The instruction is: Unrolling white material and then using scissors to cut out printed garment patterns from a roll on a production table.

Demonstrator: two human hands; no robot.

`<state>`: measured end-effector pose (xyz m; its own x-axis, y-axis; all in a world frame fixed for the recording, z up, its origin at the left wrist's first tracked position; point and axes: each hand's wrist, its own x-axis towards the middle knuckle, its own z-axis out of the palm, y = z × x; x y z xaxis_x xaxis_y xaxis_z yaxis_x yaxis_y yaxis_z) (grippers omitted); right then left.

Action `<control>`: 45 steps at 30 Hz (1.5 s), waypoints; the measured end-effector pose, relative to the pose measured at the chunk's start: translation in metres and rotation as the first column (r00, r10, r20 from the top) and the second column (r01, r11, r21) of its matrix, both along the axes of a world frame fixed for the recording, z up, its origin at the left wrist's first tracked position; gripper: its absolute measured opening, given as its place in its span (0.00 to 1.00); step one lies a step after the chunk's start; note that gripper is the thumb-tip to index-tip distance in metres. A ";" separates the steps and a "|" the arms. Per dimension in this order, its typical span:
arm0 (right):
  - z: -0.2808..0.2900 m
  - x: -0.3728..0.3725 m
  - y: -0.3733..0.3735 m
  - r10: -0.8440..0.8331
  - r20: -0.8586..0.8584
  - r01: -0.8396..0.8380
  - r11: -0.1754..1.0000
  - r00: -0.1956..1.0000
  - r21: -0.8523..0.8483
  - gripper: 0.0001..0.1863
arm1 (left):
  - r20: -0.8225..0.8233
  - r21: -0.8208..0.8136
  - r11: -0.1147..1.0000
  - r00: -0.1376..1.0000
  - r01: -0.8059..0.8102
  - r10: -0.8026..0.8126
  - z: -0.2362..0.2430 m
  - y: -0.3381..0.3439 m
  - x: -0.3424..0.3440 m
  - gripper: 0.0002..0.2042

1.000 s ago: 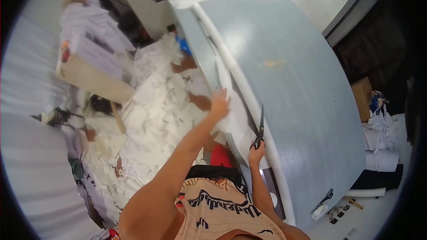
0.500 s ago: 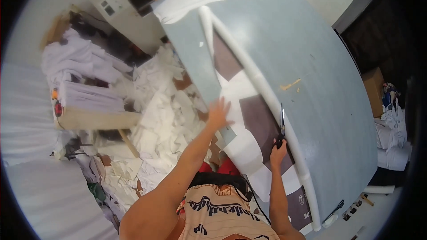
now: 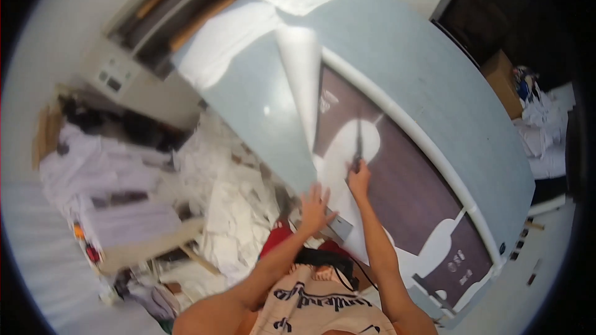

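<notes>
**Printed sheet (image 3: pixel 406 180) lies far and right of the left hand (image 3: pixel 315 208), with the right hand (image 3: pixel 359 180) and its scissors (image 3: pixel 359 142) over it**

The grey-blue table (image 3: pixel 406 56) fills the middle and right of the scene, its long side slanting from far left to near right. On the floor to the left is a heap of white scraps (image 3: pixel 239 211).

The printed sheet, dark brown with rounded white patches, lies on the table in front of the person. Its long axis follows the table's slant, from far left to near right. A thin white roll (image 3: pixel 415 129) runs along its right side in the same direction; I cannot tell whether that is the sheet's own edge curled up. At the sheet's far left end stands a white curl (image 3: pixel 297 68), wide at the far end and narrowing toward near.

The scissors point almost straight far, so their length crosses the sheet's axis at an angle instead of running along it. The blades show over a rounded white patch in the sheet's left part; blur hides whether they are apart, or touch the surface.

The right hand is the nearer one to the brown area, its fingers closed around the scissors' handles. The left hand is near and left of it, by the sheet's left border, palm down, fingers spread wide and gripping nothing. Whether those fingertips press on the white border or hover just above it, I cannot tell.
</notes>
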<state>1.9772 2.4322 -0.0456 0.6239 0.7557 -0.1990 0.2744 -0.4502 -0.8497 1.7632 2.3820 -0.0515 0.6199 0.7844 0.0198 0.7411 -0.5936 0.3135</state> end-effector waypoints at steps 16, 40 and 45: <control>-0.014 -0.233 0.233 0.125 -0.099 -0.108 0.981 0.987 0.159 0.22 | 0.254 -0.716 0.682 0.853 -0.151 0.456 -0.005 0.257 -0.240 0.16; -0.019 -0.251 0.493 0.202 -0.137 -0.186 0.975 0.970 0.126 0.22 | 0.477 -0.561 0.618 0.395 -0.551 0.785 0.027 0.611 -0.219 0.20; -0.024 -0.285 0.529 0.259 -0.120 -0.236 0.955 0.958 0.179 0.25 | 0.230 -0.906 0.364 0.471 -0.215 0.852 -0.001 0.630 -0.253 0.22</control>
<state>1.6922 2.9610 -0.0693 0.3875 0.9121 -0.1338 0.2324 -0.2371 -0.9433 1.5102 3.0117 -0.0522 0.1062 0.8208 -0.5612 0.2080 0.5336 0.8198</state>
